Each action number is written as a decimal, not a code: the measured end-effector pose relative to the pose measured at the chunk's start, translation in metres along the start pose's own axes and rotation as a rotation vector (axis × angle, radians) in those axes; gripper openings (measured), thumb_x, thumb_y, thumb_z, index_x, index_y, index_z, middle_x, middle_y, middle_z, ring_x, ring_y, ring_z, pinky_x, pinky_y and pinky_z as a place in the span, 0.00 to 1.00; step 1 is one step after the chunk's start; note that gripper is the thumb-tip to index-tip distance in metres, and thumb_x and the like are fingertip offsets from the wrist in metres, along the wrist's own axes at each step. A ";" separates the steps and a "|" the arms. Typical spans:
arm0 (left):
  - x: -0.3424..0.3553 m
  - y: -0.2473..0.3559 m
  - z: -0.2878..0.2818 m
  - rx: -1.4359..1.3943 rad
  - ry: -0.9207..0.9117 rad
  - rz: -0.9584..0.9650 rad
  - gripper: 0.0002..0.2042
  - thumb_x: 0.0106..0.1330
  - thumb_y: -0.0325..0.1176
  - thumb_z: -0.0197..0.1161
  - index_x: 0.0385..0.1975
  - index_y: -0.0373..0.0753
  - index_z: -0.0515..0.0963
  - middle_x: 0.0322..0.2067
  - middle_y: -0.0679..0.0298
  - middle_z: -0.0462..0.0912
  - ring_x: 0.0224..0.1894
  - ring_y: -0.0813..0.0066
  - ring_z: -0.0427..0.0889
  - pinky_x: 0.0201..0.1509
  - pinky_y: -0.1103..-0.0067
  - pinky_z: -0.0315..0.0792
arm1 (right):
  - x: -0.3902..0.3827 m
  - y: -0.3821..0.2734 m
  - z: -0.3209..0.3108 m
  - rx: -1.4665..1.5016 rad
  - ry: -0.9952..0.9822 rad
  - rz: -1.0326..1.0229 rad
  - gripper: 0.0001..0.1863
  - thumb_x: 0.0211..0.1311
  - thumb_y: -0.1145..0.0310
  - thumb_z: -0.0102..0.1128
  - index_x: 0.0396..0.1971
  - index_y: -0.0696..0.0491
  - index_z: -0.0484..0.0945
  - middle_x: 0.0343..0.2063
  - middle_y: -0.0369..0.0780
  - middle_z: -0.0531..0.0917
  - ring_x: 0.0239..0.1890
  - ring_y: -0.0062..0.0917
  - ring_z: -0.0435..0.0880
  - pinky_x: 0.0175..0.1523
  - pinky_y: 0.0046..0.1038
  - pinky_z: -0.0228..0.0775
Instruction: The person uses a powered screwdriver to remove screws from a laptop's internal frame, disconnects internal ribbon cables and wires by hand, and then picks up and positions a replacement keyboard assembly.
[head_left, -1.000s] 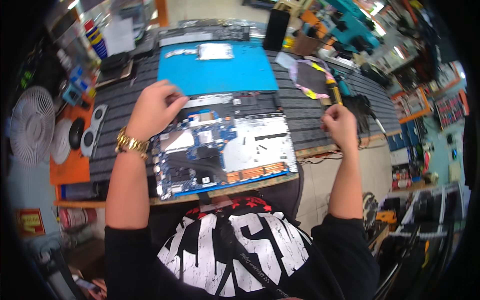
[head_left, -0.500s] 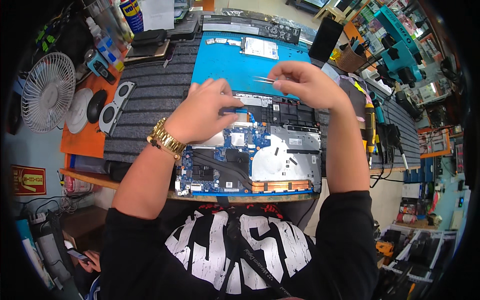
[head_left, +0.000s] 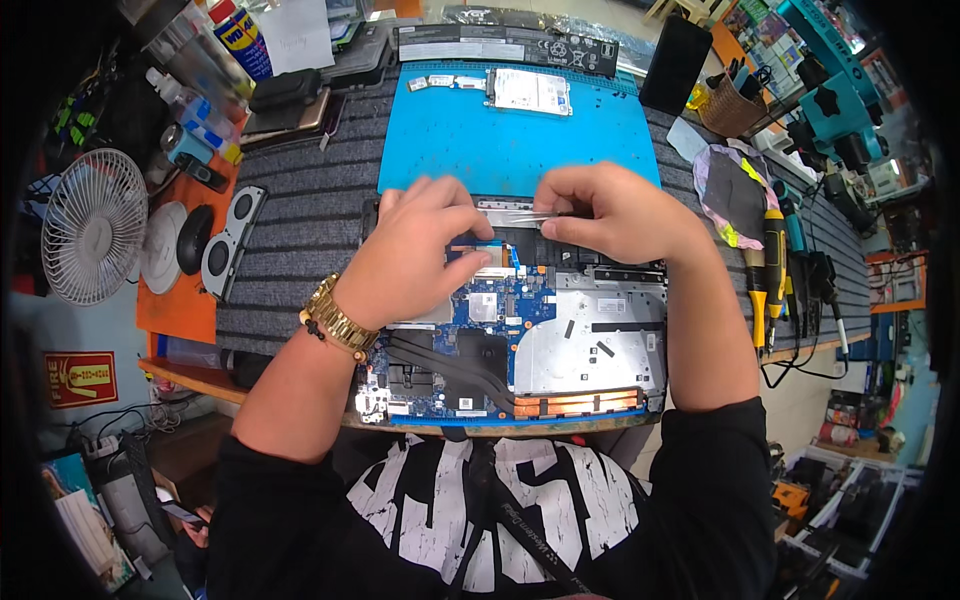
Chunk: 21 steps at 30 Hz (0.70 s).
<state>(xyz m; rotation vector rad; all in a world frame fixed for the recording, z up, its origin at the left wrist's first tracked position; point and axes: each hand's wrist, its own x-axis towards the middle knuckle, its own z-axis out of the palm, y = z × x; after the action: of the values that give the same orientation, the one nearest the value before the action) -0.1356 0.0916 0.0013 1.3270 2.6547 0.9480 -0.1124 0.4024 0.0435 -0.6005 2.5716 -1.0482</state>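
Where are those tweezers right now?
In the head view, near the middle, the tweezers are pinched in the right hand, jutting out to its left, over the far part of the opened laptop, just short of the blue mat.

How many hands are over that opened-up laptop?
2. The left hand is over the upper left of the laptop; the right hand holds tweezers over its far part, toward the right. Neither is hidden.
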 end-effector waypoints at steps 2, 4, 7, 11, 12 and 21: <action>0.000 0.001 0.000 -0.006 0.017 0.002 0.11 0.70 0.37 0.81 0.49 0.46 0.90 0.50 0.65 0.84 0.59 0.60 0.82 0.66 0.62 0.66 | 0.001 -0.002 0.005 0.007 -0.001 -0.031 0.11 0.78 0.66 0.76 0.49 0.57 0.87 0.29 0.36 0.86 0.32 0.23 0.79 0.40 0.33 0.74; 0.000 0.001 0.000 -0.012 0.020 -0.001 0.10 0.70 0.36 0.81 0.48 0.45 0.89 0.49 0.66 0.85 0.58 0.61 0.82 0.66 0.63 0.66 | 0.001 -0.003 0.007 0.008 -0.011 -0.041 0.10 0.78 0.68 0.77 0.48 0.57 0.87 0.28 0.34 0.84 0.31 0.20 0.77 0.39 0.31 0.72; 0.000 -0.001 0.000 -0.036 0.022 0.018 0.09 0.70 0.35 0.80 0.46 0.45 0.88 0.46 0.68 0.88 0.56 0.64 0.84 0.66 0.64 0.66 | 0.001 -0.002 0.006 0.011 -0.022 -0.022 0.10 0.78 0.67 0.77 0.49 0.56 0.87 0.28 0.34 0.85 0.31 0.20 0.77 0.38 0.31 0.72; 0.000 0.001 -0.002 -0.085 0.014 0.021 0.08 0.71 0.33 0.80 0.45 0.45 0.88 0.41 0.71 0.91 0.50 0.67 0.86 0.66 0.66 0.67 | 0.001 -0.002 0.001 0.030 -0.036 0.021 0.12 0.76 0.64 0.77 0.48 0.56 0.88 0.27 0.36 0.85 0.30 0.24 0.79 0.38 0.34 0.72; 0.000 0.002 -0.003 -0.088 0.021 0.035 0.08 0.71 0.33 0.79 0.44 0.45 0.88 0.41 0.71 0.91 0.50 0.67 0.87 0.65 0.66 0.67 | 0.002 -0.002 0.000 0.017 -0.043 0.036 0.12 0.75 0.63 0.76 0.47 0.56 0.89 0.27 0.37 0.85 0.31 0.25 0.79 0.38 0.35 0.73; -0.002 -0.004 -0.003 -0.117 0.006 0.093 0.05 0.69 0.31 0.78 0.39 0.49 0.88 0.38 0.72 0.88 0.47 0.67 0.86 0.62 0.65 0.66 | 0.002 0.015 0.001 0.007 0.005 -0.003 0.14 0.78 0.61 0.80 0.47 0.56 0.89 0.26 0.34 0.85 0.30 0.19 0.76 0.36 0.33 0.69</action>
<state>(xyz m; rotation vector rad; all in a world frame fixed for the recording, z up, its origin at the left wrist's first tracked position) -0.1379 0.0865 0.0008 1.4343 2.5173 1.1000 -0.1175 0.4103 0.0319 -0.6008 2.5706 -1.0610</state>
